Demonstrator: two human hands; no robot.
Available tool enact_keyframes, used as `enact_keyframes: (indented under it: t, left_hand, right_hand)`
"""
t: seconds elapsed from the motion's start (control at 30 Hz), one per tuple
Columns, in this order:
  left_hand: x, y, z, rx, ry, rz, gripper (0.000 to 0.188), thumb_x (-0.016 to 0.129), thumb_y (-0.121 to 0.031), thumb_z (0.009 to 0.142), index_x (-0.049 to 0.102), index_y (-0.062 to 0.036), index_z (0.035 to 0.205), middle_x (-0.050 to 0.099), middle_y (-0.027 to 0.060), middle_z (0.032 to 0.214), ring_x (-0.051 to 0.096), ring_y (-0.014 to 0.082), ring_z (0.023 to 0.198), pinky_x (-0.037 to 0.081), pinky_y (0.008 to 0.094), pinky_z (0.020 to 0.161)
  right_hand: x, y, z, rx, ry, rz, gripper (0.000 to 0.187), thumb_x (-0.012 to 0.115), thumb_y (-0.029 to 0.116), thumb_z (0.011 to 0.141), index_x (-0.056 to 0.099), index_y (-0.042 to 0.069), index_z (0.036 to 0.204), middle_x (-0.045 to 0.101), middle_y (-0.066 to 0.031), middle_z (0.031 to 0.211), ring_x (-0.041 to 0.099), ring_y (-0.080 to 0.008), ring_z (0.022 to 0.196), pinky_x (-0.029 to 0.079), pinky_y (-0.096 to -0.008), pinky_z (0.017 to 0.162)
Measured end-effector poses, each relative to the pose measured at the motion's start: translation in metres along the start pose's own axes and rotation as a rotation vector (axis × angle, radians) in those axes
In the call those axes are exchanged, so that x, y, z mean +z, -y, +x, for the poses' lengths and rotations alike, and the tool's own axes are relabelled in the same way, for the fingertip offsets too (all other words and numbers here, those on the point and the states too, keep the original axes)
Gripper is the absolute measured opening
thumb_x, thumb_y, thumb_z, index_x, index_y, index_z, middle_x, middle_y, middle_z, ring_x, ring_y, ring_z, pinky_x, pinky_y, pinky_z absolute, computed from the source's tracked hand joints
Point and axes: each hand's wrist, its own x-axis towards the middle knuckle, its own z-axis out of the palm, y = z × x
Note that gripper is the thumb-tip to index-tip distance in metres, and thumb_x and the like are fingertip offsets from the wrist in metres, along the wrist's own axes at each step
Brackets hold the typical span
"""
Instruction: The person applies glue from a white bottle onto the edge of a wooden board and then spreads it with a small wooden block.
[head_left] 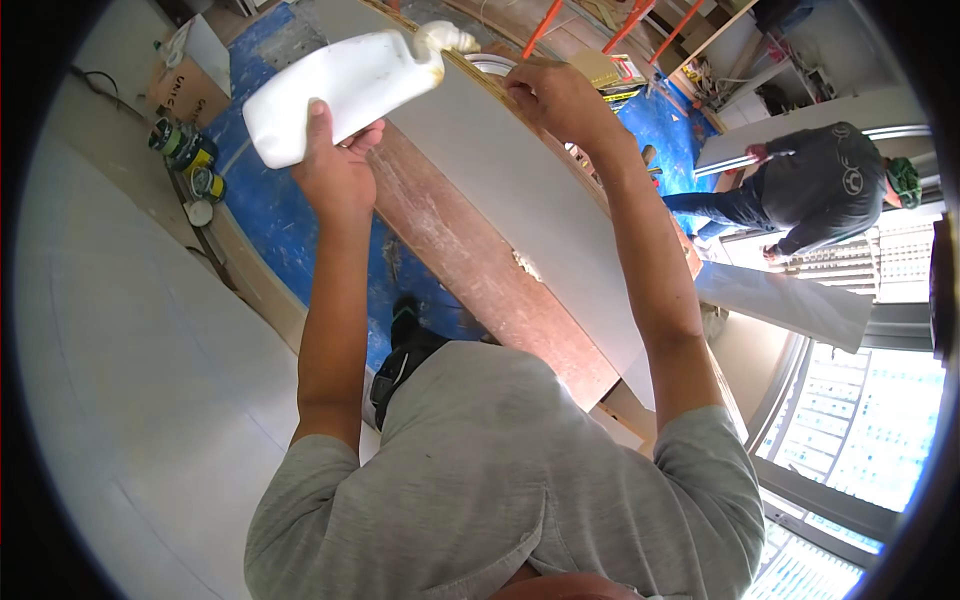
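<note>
My left hand point(340, 170) is closed around a white plastic bottle point(335, 95), which lies tilted almost on its side. Yellowish residue marks the bottle's neck, and its lumpy off-white nozzle point(447, 38) points up and right, over the edge of a long grey-white panel point(520, 195). On the far side of that panel, by its plywood edge, my right hand point(560, 98) has its fingers curled in; whatever they hold is hidden. Just beside those fingers is a round white item point(490, 63), partly covered by the panel edge.
A reddish-brown board point(480, 265) runs along the panel's near side. Blue sheeting point(262, 235) covers the floor. Green-black cans point(185, 150) and a cardboard box point(185, 92) stand at left. Orange metal legs point(543, 28) rise at back. A bent-over person point(815, 180) works at right.
</note>
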Motion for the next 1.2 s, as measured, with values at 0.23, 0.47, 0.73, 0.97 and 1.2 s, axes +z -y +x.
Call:
enact_keyframes:
  t: [0.23, 0.47, 0.73, 0.97, 1.2]
  left_hand:
    - [-0.057, 0.033, 0.031, -0.436, -0.174, -0.615, 0.052, 0.062, -0.031, 0.106, 0.050, 0.0108, 0.134, 0.064, 0.0222, 0.111, 0.070, 0.0292, 0.093, 0.066, 0.0308, 0.070]
    - [-0.068, 0.036, 0.023, -0.427, -0.197, -0.604, 0.049, 0.063, -0.030, 0.106, 0.053, 0.0104, 0.132, 0.064, 0.0222, 0.110, 0.070, 0.0289, 0.090, 0.065, 0.0301, 0.068]
    - [-0.074, 0.020, 0.021, -0.355, -0.142, -0.548, 0.045, 0.064, -0.028, 0.105, 0.055, 0.0080, 0.130, 0.064, 0.0195, 0.107, 0.068, 0.0266, 0.084, 0.063, 0.0288, 0.063]
    - [-0.077, 0.012, 0.015, -0.325, -0.167, -0.490, 0.045, 0.064, -0.029, 0.105, 0.054, 0.0060, 0.133, 0.064, 0.0194, 0.107, 0.068, 0.0262, 0.082, 0.062, 0.0279, 0.061]
    - [-0.081, 0.012, 0.001, -0.335, -0.103, -0.459, 0.042, 0.060, -0.031, 0.107, 0.056, 0.0032, 0.131, 0.067, 0.0165, 0.106, 0.066, 0.0240, 0.079, 0.059, 0.0262, 0.060]
  right_hand:
    - [0.002, 0.005, 0.004, -0.046, 0.047, -0.113, 0.014, 0.067, 0.012, 0.091, 0.072, 0.000, 0.096, 0.070, -0.0192, 0.092, 0.067, -0.0401, 0.086, 0.054, -0.0477, 0.077]
    - [0.006, 0.007, 0.009, -0.092, 0.059, -0.194, 0.015, 0.067, 0.014, 0.092, 0.070, 0.000, 0.090, 0.069, -0.0193, 0.089, 0.067, -0.0416, 0.087, 0.054, -0.0499, 0.078]
    - [0.013, 0.007, 0.014, -0.071, 0.116, -0.264, 0.016, 0.065, 0.015, 0.092, 0.068, 0.000, 0.090, 0.069, -0.0215, 0.092, 0.066, -0.0436, 0.087, 0.053, -0.0522, 0.080]
    - [0.010, 0.011, 0.021, 0.015, 0.076, -0.191, 0.019, 0.062, 0.017, 0.093, 0.064, -0.002, 0.090, 0.069, -0.0214, 0.086, 0.069, -0.0405, 0.079, 0.055, -0.0481, 0.075]
    - [-0.028, 0.000, -0.036, 0.629, 0.110, 0.253, 0.024, 0.051, 0.023, 0.102, 0.060, 0.001, 0.102, 0.071, -0.0151, 0.089, 0.071, -0.0235, 0.061, 0.055, -0.0358, 0.056]
